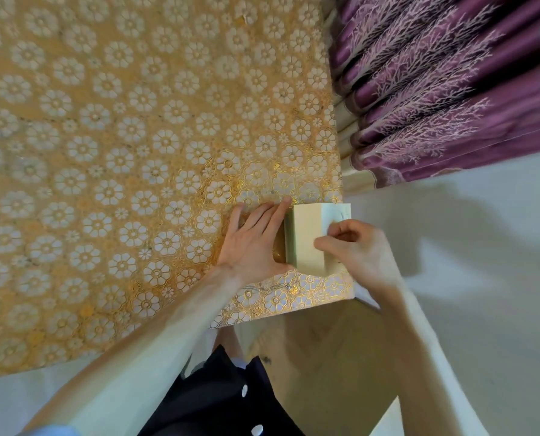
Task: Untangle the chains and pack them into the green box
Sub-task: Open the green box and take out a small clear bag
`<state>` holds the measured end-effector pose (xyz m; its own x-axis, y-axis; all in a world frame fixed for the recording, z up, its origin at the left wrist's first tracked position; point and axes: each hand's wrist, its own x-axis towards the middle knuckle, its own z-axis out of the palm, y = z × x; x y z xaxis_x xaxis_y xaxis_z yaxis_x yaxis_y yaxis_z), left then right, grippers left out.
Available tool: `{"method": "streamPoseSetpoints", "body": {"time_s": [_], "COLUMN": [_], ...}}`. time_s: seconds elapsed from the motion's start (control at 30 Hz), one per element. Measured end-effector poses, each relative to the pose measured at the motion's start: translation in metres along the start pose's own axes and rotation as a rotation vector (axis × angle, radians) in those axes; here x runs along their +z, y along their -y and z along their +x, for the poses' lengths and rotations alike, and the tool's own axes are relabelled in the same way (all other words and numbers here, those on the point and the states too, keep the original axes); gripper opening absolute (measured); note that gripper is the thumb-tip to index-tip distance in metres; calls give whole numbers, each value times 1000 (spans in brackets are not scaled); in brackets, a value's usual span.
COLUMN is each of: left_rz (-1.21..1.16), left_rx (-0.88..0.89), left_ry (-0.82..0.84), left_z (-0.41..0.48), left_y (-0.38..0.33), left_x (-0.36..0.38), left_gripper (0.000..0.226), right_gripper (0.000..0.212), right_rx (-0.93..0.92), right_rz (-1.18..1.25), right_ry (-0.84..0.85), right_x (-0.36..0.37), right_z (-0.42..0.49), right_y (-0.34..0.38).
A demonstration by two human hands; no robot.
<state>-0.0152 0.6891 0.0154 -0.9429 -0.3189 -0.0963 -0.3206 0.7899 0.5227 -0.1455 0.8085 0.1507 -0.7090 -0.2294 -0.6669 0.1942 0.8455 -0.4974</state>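
Box (304,239), one, green, pressed by left hand (250,247), gripped by right hand (358,254).

The box (306,240) is set at the near right corner of the surface (105,152). The left grip (253,243) is laid flat on the surface, against the box's left side; the right grip (356,250) is curled on its right side. A curtain (451,89) is hung at the far right, beyond the surface's edge.
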Motion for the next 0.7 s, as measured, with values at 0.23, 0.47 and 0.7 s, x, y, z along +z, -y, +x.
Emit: {"method": "streamPoseSetpoints", "body": {"time_s": [0.23,0.47,0.7], "left_rz": [64,84,111], "left_rx": [-50,-123,-143], "left_ry": [65,124,100], "left_z": [5,8,10], "left_y": [-9,-23,-28], "left_x": [-4,-9,-9], "left_gripper": [117,127,128], "right_gripper": [41,49,20], "right_rx": [64,7,338], "right_rz": [626,574,719], "right_ry": [-203,-488,-414], "right_x": [-68,-52,-34], "right_z": [-1,10,57], "right_y": [-55,-86,-121]}}
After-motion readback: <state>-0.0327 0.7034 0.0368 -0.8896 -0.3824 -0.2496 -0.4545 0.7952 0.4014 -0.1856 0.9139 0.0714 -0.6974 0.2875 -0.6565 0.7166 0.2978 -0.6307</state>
